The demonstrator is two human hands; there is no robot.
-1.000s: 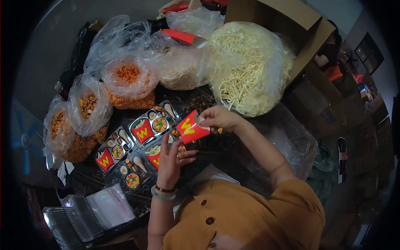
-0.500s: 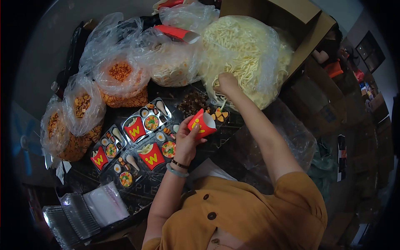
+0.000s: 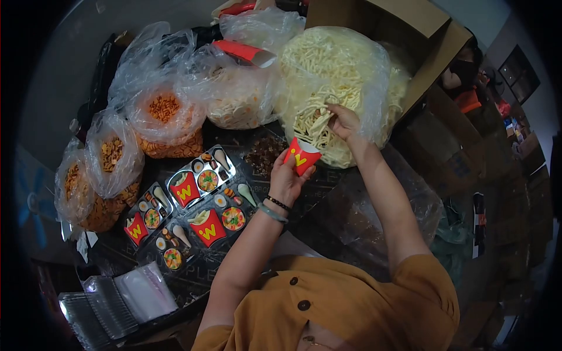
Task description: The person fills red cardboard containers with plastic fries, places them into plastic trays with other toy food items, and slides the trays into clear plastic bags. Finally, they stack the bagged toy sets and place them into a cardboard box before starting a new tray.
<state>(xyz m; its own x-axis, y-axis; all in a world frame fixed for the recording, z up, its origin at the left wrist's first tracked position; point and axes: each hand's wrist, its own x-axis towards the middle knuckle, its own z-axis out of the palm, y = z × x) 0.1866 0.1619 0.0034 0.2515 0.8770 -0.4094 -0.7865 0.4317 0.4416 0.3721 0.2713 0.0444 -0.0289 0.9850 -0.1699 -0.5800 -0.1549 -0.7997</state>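
In my left hand [image 3: 285,180] is a small red french-fry box [image 3: 304,157] with a yellow W-like mark, its white opening facing up toward the bag. My right hand [image 3: 344,123] is closed over the open bag of pale toy fries [image 3: 333,64], its fingertips pinching some of the sticks. Left of my left hand lie clear plastic trays with miniature foods: a filled red fry box [image 3: 206,228], a round bowl dish [image 3: 233,219], egg halves and a drumstick shape [image 3: 247,194].
Bags of small orange pieces [image 3: 164,108], brown pieces [image 3: 111,155] and whitish pieces [image 3: 240,105] line the back. A cardboard box [image 3: 404,17] stands behind the fries. Clear packaging [image 3: 146,289] lies at the front left. Another person [image 3: 462,70] is at the far right.
My left hand has moved up and right with the red box, closer to the fries bag. My right hand has shifted right, its fingers now showing over the pale sticks.
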